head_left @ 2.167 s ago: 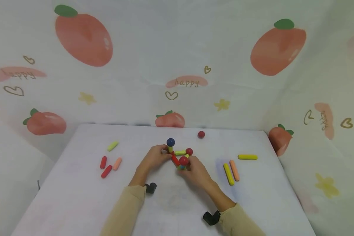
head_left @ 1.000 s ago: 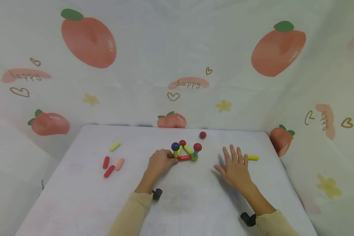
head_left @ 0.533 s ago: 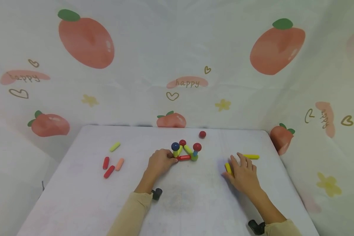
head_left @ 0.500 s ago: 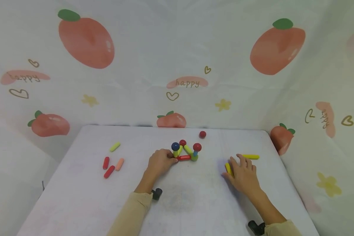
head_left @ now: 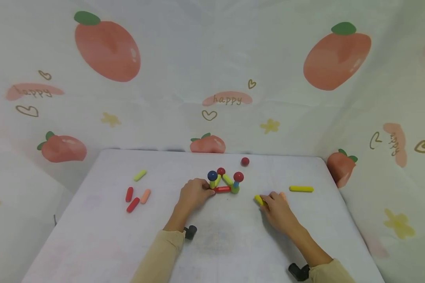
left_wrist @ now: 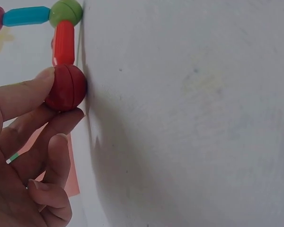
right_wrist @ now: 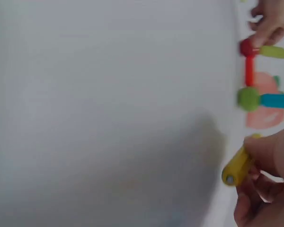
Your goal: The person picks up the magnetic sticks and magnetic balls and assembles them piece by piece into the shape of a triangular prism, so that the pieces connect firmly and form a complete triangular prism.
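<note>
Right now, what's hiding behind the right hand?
Part of an orange stick shows behind the right hand. The hand covers the rest, so anything else there can't be seen.

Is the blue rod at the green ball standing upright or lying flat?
Upright: in the head view the blue rod rises from the green ball, with a red ball on its upper end.

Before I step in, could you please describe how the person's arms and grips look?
The left sleeve and right sleeve are plain beige and end short of the wrists. A stubby black device shows near each sleeve's end. Neither the left grip nor the right grip wears a glove.
</note>
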The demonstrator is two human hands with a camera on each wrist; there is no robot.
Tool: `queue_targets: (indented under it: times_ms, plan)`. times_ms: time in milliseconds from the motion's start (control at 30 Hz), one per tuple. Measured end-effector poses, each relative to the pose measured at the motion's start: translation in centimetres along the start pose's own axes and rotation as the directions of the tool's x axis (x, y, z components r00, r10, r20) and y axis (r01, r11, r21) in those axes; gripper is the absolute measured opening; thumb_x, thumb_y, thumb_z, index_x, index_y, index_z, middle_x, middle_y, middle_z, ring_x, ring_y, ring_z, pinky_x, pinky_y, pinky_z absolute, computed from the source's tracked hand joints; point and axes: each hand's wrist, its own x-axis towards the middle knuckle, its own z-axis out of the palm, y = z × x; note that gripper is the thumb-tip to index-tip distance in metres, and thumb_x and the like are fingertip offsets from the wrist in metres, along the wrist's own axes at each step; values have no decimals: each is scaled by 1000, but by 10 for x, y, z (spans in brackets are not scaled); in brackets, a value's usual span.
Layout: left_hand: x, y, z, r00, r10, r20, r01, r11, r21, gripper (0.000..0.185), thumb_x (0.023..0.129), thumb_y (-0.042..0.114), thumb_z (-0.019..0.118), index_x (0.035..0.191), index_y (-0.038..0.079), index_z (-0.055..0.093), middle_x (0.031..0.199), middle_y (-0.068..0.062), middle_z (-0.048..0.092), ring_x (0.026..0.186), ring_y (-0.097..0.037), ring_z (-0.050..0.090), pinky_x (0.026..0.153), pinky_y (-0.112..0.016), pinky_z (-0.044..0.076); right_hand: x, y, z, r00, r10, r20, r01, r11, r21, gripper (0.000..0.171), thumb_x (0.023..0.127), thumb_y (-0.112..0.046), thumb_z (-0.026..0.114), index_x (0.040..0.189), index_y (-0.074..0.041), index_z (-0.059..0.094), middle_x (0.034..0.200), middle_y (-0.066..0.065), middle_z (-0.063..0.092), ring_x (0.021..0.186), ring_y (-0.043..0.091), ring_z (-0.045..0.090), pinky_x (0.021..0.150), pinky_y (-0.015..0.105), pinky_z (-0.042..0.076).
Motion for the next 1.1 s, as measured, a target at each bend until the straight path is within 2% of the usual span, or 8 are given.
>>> queue_targets:
  times_ms: [100,167,333,433,600,733,867,1100]
  plan:
    - [-1,2,-2,1000,-8,0,8,1000,6,28,86,34,82,106,14,79,91,2,75,86,-18,62,84,-39,56,19,-13,-11,1000,18,7,-19,988,155,37,92,-9,74,128,-1,66,101,7,64,88,15,60,79,28,55]
    - [-2,3,-2,1000,-9,2,9,1000,12,28,86,34,82,106,14,79,92,2,75,86,-18,62,84,-39,56,33,-23,-21,1000,17,-23,-11,972,236,38,95,-10,71,131,-2,63,109,9,64,93,17,64,80,33,59]
    - [-2,3,-3,1000,-4,0,4,1000,24,28,87,34,81,107,15,79,92,2,76,85,-18,63,83,-39,56,72,-49,-43,975,-30,-219,107,931,348,35,98,-13,68,132,-6,59,115,9,67,99,20,67,79,29,57]
    - [-2,3,-3,1000,-4,-5,4,1000,24,28,86,35,82,106,15,79,92,2,76,85,-18,63,83,-38,56,90,-64,-44,955,-48,-292,167,901,400,32,97,-12,69,128,-7,61,111,7,70,98,20,68,76,24,55]
    - [-1,1,-3,1000,13,-6,-13,1000,18,28,86,36,82,105,15,80,90,2,77,85,-17,64,83,-39,56,105,-82,-27,969,-58,-239,168,865,473,32,95,-10,71,125,-8,62,111,8,72,101,23,71,78,34,61]
    - [1,0,-2,1000,23,-15,-23,1000,19,26,85,36,82,102,16,81,88,3,77,83,-16,65,80,-38,55,111,-86,-11,979,-88,-182,162,878,450,35,93,-10,74,125,-6,62,114,11,72,106,26,70,85,42,61]
    - [0,-1,-2,999,28,-20,-27,999,20,26,85,36,82,101,16,81,87,4,77,82,-15,65,78,-39,55,116,-81,-1,982,-116,-146,164,908,386,31,89,-13,79,117,-9,67,110,7,73,104,26,68,79,35,58]
    - [-1,0,-3,999,35,-26,-34,999,13,25,86,35,82,102,16,81,91,3,78,84,-16,67,79,-40,56,115,-74,3,993,-93,-78,110,961,252,28,85,-20,84,109,-11,72,101,5,75,86,20,60,74,29,54]
